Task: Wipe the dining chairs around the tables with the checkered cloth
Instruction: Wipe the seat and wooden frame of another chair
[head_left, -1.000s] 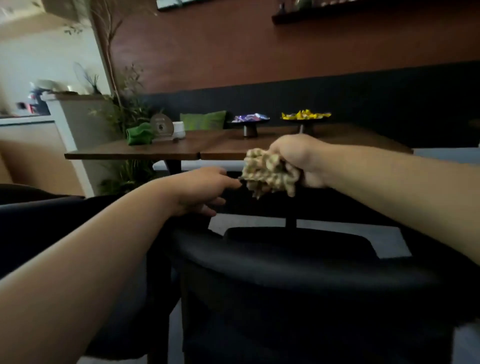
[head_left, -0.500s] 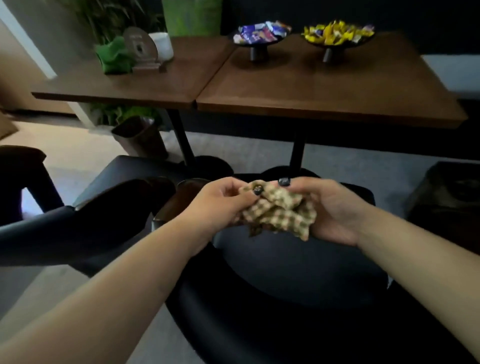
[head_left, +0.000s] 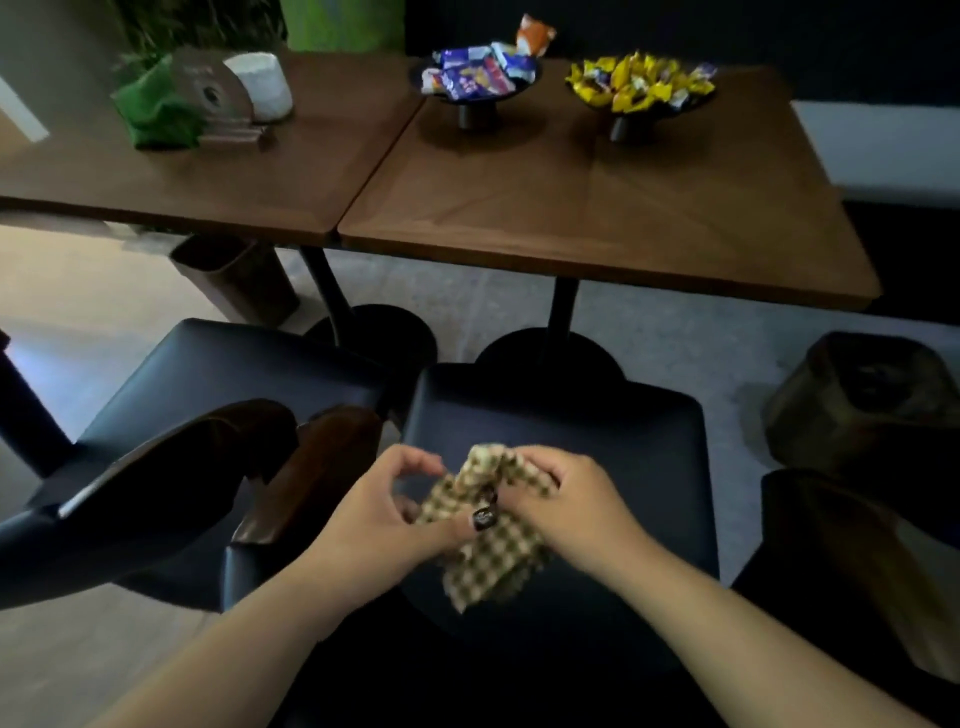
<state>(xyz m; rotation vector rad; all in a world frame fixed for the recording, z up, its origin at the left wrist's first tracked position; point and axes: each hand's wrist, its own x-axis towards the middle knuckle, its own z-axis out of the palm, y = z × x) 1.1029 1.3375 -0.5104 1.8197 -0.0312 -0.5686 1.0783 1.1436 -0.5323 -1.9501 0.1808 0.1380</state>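
**Cloth bunched up over the chair seat**

Both hands hold the checkered cloth (head_left: 491, 525) low in the middle of the frame, just above the dark seat of the near chair (head_left: 649, 457). The left hand (head_left: 384, 519) pinches one side of the cloth with its thumb and fingers. The right hand (head_left: 566, 499) has its fingers curled round the other side. The cloth is crumpled, and one corner hangs down toward the seat.

What could go wrong? The cloth is in a ball, so I think it would only rub a small spot and miss the rest of the seat. The loose corner could slip out if one hand lets go too soon. A second chair (head_left: 218, 374) sits very close on the left, so an elbow could bump its back.

Two brown desks (head_left: 597, 208) fill the top of the frame. Two dark bowls stand on them, one with blue and white candy (head_left: 475, 73) and one with yellow candy (head_left: 641, 83). The wrappers have print, but it is too blurry to read. A round sign (head_left: 210, 93) in the upper left is also too small to read.
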